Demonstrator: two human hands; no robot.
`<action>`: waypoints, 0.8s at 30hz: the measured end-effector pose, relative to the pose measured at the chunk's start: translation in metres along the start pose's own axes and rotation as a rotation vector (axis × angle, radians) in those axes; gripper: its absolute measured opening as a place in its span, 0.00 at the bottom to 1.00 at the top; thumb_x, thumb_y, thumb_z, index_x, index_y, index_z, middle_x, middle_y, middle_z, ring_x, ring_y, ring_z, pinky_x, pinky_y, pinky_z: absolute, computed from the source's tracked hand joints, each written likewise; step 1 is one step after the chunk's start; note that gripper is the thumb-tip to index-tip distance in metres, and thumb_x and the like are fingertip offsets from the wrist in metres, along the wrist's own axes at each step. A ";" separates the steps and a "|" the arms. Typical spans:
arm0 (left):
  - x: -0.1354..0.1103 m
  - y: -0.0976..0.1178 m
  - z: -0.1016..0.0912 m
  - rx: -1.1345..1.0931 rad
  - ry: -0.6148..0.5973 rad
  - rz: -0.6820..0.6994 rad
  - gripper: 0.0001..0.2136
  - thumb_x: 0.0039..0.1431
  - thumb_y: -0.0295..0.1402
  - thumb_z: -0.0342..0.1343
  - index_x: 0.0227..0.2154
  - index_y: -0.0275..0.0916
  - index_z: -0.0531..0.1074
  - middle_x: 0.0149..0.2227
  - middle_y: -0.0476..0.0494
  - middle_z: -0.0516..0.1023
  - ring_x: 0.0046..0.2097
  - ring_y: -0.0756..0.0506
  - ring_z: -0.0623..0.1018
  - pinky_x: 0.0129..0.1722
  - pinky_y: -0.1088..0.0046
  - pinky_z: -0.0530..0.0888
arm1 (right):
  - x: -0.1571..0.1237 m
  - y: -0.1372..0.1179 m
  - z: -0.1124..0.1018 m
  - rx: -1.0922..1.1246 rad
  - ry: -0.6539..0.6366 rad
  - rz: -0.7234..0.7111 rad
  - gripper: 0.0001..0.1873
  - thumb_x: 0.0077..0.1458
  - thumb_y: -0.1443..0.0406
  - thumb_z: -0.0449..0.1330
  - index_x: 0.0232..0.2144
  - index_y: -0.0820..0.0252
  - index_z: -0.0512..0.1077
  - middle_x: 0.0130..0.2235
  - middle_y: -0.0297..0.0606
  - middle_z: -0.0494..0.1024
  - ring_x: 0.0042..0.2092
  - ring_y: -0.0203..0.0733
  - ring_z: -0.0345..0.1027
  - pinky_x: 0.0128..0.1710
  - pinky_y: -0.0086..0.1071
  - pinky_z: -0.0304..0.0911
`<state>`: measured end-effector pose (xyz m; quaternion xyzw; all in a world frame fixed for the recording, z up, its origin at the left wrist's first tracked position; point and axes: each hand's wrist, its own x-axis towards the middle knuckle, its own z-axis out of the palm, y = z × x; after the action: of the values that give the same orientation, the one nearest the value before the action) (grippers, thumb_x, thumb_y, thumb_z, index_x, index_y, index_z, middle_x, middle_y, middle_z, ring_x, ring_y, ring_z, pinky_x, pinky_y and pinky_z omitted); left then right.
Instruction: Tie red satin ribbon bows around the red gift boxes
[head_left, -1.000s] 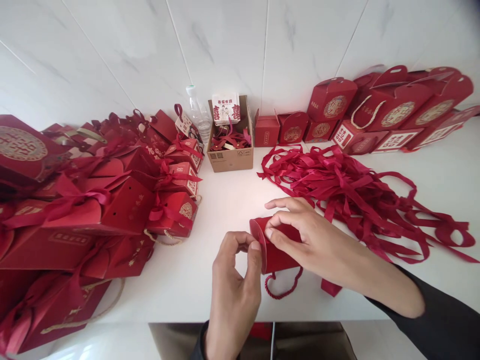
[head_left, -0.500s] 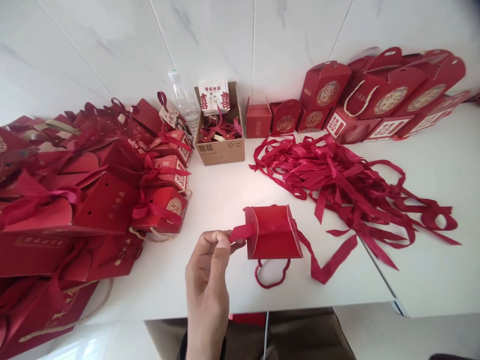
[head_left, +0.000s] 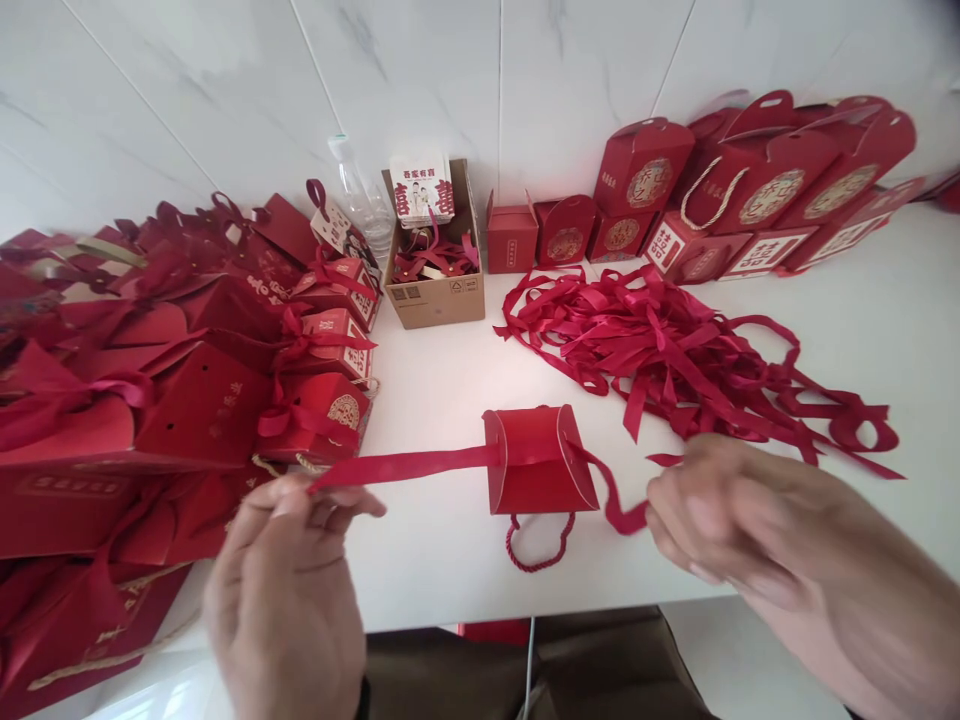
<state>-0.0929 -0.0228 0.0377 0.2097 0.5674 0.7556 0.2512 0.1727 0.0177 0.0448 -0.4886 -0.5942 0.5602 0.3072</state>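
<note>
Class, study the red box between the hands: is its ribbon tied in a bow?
No: the ribbon runs from opposite sides of the red box to the left hand and right hand, with no bow.

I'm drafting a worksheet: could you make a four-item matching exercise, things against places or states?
1. Small red cardboard box
2. Brown cardboard carton
3. Clear plastic bottle
4. Tangled red ribbon heap

A. Left of the carton
B. Between left hand and right hand
C. Spread before stacked red gift boxes
D. Holding white printed cards

Pairs: 1-B, 2-D, 3-A, 4-C
</note>
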 end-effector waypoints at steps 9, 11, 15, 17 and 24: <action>-0.007 -0.035 -0.036 0.349 0.048 -0.132 0.08 0.59 0.37 0.64 0.33 0.44 0.69 0.24 0.54 0.72 0.25 0.50 0.68 0.22 0.77 0.65 | 0.005 0.037 0.007 -0.302 0.124 0.115 0.18 0.66 0.45 0.57 0.41 0.51 0.70 0.26 0.29 0.65 0.28 0.41 0.61 0.27 0.32 0.60; -0.025 -0.041 -0.029 0.458 -0.085 -0.159 0.11 0.63 0.45 0.60 0.31 0.43 0.71 0.23 0.52 0.71 0.25 0.49 0.67 0.22 0.75 0.64 | 0.008 0.042 0.010 -0.357 0.166 0.047 0.19 0.66 0.47 0.58 0.50 0.51 0.68 0.28 0.29 0.69 0.28 0.42 0.66 0.28 0.33 0.64; -0.055 -0.045 -0.004 0.562 -0.387 -0.246 0.20 0.66 0.54 0.54 0.37 0.43 0.80 0.35 0.42 0.80 0.41 0.40 0.78 0.38 0.67 0.74 | 0.021 0.045 0.010 -0.428 0.117 -0.034 0.14 0.68 0.51 0.57 0.43 0.52 0.73 0.34 0.37 0.75 0.34 0.46 0.72 0.30 0.35 0.67; -0.058 -0.050 0.005 0.547 -0.414 -0.241 0.20 0.67 0.53 0.54 0.46 0.45 0.80 0.47 0.39 0.82 0.52 0.37 0.78 0.49 0.62 0.75 | 0.025 0.044 0.007 -0.423 0.109 -0.075 0.16 0.68 0.50 0.56 0.36 0.53 0.72 0.39 0.42 0.76 0.39 0.48 0.73 0.27 0.34 0.66; -0.036 -0.063 0.022 0.368 -0.407 -0.226 0.21 0.66 0.51 0.58 0.57 0.50 0.77 0.62 0.42 0.76 0.66 0.38 0.72 0.63 0.58 0.71 | 0.028 0.040 0.001 -0.327 -0.079 -0.026 0.14 0.69 0.52 0.55 0.48 0.51 0.72 0.54 0.43 0.77 0.54 0.53 0.73 0.40 0.39 0.73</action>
<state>-0.0419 -0.0142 -0.0178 0.3345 0.6527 0.5497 0.4000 0.1716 0.0385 0.0012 -0.5019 -0.6954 0.4707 0.2074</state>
